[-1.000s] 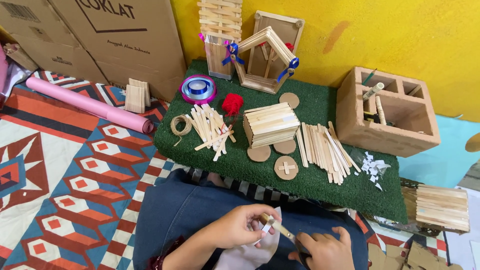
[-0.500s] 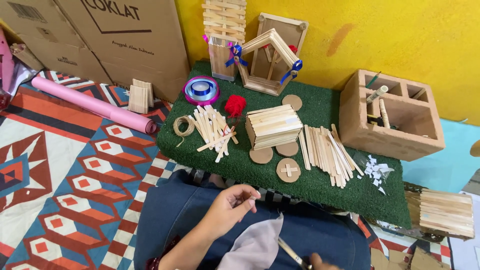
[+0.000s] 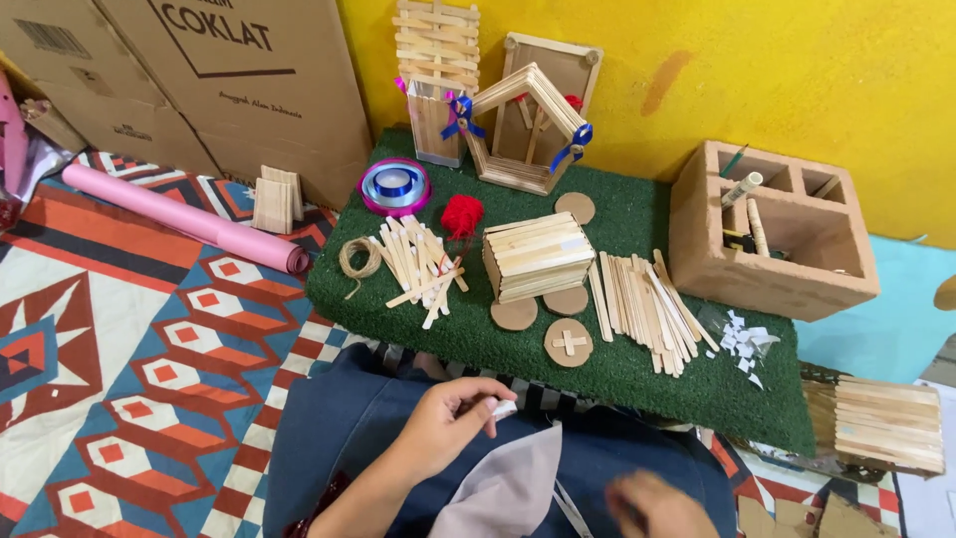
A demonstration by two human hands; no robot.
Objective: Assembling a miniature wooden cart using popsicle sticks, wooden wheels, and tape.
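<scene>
Since the earlier frame, the left hand has drawn in over the lap, fingers pinched on a small white scrap just below the green mat. Blurred at the bottom edge, the right hand cannot be read.

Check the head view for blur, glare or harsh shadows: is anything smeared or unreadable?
Head view: the right hand at the bottom edge is motion-blurred, its grip unreadable; the left hand, pinching a small white scrap, is sharp; lighting is even and soft on the green turf mat, with no glare and only faint shadows under the stacked pale wooden sticks.
</scene>
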